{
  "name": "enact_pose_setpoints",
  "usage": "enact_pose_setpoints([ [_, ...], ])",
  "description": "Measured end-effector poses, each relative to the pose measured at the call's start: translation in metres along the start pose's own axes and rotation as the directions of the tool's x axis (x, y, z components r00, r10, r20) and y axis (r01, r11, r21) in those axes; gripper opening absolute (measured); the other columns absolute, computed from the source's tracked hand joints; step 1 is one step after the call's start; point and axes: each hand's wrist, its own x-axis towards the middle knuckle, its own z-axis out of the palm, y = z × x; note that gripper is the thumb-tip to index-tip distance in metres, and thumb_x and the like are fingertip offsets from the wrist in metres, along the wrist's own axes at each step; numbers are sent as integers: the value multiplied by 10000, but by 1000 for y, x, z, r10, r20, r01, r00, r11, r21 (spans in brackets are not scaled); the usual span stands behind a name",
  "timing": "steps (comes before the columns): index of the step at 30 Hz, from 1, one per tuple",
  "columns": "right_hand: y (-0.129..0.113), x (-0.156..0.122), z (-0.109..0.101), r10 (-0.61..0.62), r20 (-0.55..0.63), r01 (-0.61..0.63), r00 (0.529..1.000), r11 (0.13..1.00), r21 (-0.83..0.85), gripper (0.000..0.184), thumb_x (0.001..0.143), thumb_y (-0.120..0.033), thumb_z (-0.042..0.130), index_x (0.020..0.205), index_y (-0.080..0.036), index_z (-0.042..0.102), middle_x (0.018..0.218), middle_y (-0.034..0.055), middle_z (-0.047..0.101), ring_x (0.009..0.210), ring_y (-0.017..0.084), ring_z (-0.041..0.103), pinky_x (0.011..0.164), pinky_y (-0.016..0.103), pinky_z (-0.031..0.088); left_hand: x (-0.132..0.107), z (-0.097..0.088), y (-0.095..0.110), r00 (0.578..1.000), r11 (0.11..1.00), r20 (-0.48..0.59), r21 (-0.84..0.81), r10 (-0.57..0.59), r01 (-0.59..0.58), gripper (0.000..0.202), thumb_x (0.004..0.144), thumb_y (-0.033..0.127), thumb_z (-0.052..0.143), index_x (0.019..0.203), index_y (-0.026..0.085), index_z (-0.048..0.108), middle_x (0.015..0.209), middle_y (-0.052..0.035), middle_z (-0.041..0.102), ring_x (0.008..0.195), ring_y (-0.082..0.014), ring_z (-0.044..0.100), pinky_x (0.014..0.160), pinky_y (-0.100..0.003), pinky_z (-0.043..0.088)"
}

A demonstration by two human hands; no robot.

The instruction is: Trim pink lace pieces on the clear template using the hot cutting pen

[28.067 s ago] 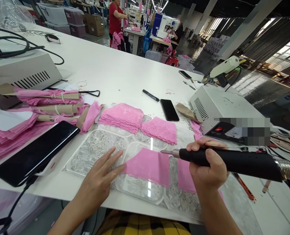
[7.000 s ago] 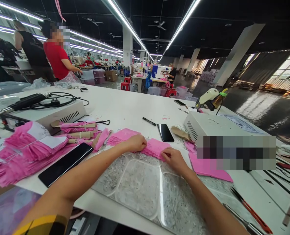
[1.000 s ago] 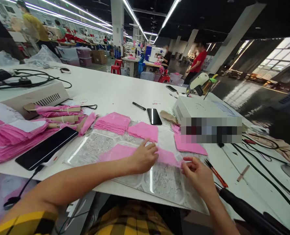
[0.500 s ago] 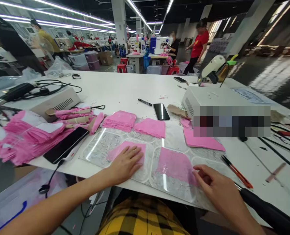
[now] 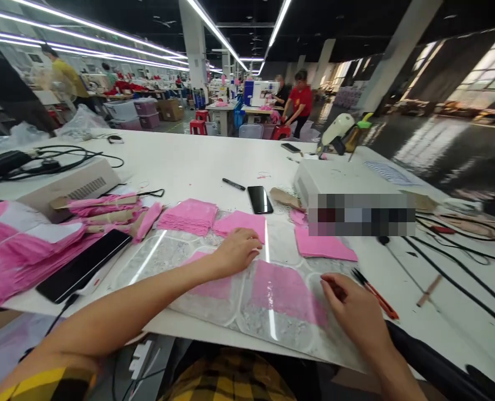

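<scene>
My left hand (image 5: 238, 252) hovers by the front of a short stack of pink fabric pieces (image 5: 236, 221), fingers loosely bent and apart, with nothing visible in it. Below its wrist, a pink piece (image 5: 214, 287) lies on the clear sheet marked with rounded frames (image 5: 230, 314), partly covered by my forearm. Another pink piece (image 5: 280, 292) lies flat to the right. Beside that piece's right edge is my right hand (image 5: 349, 303), thumb and forefinger drawn together; whatever is between them, if anything, does not show. A taller pink stack (image 5: 189, 216) sits to the left.
Phones (image 5: 259, 199) (image 5: 84, 264) and a black pen (image 5: 233, 184) lie on the white table. Pink bundles (image 5: 17, 245) fill the left. Pink sheets (image 5: 326, 243) lie before a grey box (image 5: 339, 172). A cutter (image 5: 376, 295) and cables are at right. Co-workers stand farther back.
My left hand has lifted off the left pink piece and moved forward and right to the short stack. My right hand stays near the right piece. The view has shifted; a co-worker in red now bends over.
</scene>
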Motion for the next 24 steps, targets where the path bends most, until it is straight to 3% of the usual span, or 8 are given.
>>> enact_pose_setpoints([
  [4,0,2,-4,23,7,-23,1000,996,89,280,821,-447,468,799,-235,650,765,52,714,640,212,645,624,335,502,68,17,25,992,997,100,-12,82,-82,95,886,190,605,921,188,693,1024,-49,649,970,-190,613,892,-340,485],
  [9,3,2,-9,37,12,-39,999,989,144,289,847,-445,478,813,-223,660,786,67,714,672,225,652,641,342,505,120,44,43,967,996,240,24,80,-89,243,928,319,595,1091,141,615,1140,-77,615,1039,-212,600,917,-439,498],
  [14,8,3,-11,1,-9,0,1000,988,151,321,812,-503,473,789,-248,666,778,50,726,666,223,662,634,340,509,132,49,45,933,998,358,27,35,-48,266,937,329,581,1121,139,601,1148,-83,610,1041,-215,601,901,-435,510],
  [18,13,4,-14,16,-35,-12,999,994,109,305,735,-566,495,731,-312,663,666,27,710,598,233,647,605,358,494,136,40,49,896,999,444,-47,33,-14,89,880,186,578,908,152,655,1000,-46,656,1003,-222,597,893,-439,475],
  [24,20,7,-8,147,-28,-146,989,989,38,381,662,-667,467,691,-343,664,648,56,704,565,240,633,488,368,422,145,44,48,887,987,453,-163,87,-13,56,739,96,628,734,152,626,974,-71,673,986,-271,597,859,-475,435],
])
